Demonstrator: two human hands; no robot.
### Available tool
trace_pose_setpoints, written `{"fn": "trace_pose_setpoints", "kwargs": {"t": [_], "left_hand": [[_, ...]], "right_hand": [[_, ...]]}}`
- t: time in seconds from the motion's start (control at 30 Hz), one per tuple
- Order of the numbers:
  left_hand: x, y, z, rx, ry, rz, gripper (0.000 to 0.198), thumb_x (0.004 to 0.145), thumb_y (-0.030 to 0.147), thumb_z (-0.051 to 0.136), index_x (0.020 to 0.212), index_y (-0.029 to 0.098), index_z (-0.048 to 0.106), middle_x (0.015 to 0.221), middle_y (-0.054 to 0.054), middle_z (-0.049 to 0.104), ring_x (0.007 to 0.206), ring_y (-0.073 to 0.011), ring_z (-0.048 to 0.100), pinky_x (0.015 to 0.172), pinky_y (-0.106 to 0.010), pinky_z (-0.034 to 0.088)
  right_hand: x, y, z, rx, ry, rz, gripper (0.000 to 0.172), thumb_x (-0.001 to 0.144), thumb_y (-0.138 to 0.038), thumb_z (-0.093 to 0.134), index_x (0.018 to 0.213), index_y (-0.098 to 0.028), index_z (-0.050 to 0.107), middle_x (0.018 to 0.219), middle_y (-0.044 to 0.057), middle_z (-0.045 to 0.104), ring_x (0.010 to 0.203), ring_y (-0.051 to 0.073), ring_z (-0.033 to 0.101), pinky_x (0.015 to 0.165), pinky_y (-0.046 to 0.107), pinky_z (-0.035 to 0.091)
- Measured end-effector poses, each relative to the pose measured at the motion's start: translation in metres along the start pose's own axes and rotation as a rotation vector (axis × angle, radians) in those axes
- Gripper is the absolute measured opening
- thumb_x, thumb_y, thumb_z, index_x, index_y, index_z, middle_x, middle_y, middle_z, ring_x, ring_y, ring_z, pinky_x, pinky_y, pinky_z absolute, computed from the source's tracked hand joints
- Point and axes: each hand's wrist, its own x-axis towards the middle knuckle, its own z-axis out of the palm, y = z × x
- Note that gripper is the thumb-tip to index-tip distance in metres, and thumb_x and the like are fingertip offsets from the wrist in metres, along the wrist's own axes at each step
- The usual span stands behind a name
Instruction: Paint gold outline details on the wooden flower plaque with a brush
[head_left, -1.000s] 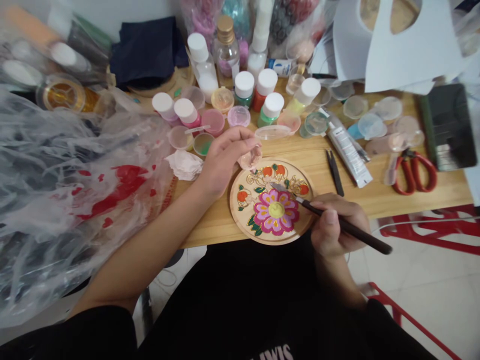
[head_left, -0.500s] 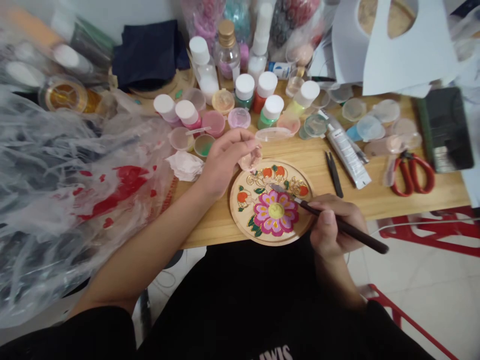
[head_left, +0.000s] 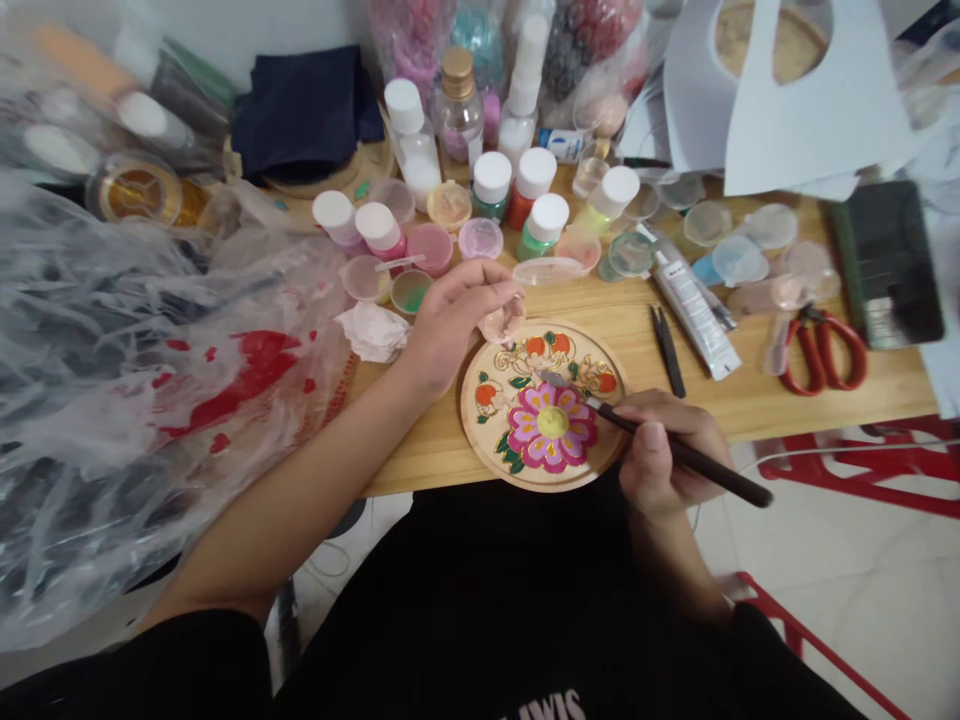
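Shows, just below the centre of the frame, a round wooden board (head_left: 480, 437), overlapping in view the front edge of a wooden table (head_left: 424, 440) and bearing a large pink flower (head_left: 553, 422) with small orange fruits (head_left: 535, 346) above. Pinches a small clear cup (head_left: 501, 325) between thumb and fingers of the left hand (head_left: 450, 325), at the upper-left edge of the board. Grips a dark-handled palette knife (head_left: 721, 473) in the closed right hand (head_left: 671, 460), at the right of the board, with the blade directed left to the top of the flower; leaves contact between blade and board uncertain. Includes, right of centre, black tweezers (head_left: 666, 350) and a white tube (head_left: 694, 315); farther right, red-handled pliers (head_left: 805, 355) and a phone (head_left: 896, 265). Presents white-capped jars (head_left: 544, 225) at upper centre, a crumpled tissue (head_left: 375, 332) beside the left forearm, and clear plastic wrapping (head_left: 135, 420) across the left of the frame.
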Motion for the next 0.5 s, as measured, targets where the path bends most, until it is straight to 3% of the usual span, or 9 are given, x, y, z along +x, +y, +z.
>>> {"fn": "trace_pose_setpoints", "kwargs": {"t": [0.3, 0.5], "left_hand": [[0.0001, -0.0005, 0.0001, 0.016, 0.008, -0.013, 0.012, 0.079, 0.026, 0.062, 0.073, 0.017, 0.057, 0.066, 0.001, 0.061, 0.057, -0.0069, 0.056, 0.052, -0.020, 0.045], [0.0001, 0.0002, -0.0001, 0.021, 0.007, -0.007, 0.013, 0.080, 0.026, 0.063, 0.073, 0.017, 0.056, 0.067, 0.001, 0.060, 0.057, -0.0070, 0.056, 0.053, -0.021, 0.046]], "right_hand": [[0.0016, -0.0029, 0.0013, -0.070, 0.125, 0.017, 0.011, 0.091, -0.025, 0.059, 0.083, -0.022, 0.066, 0.068, -0.001, 0.066, 0.057, 0.014, 0.061, 0.051, 0.031, 0.046], [0.0031, -0.0038, -0.0006, -0.013, 0.050, 0.022, 0.008, 0.090, -0.023, 0.060, 0.085, -0.022, 0.066, 0.071, -0.001, 0.068, 0.060, 0.014, 0.062, 0.055, 0.031, 0.047]]}}
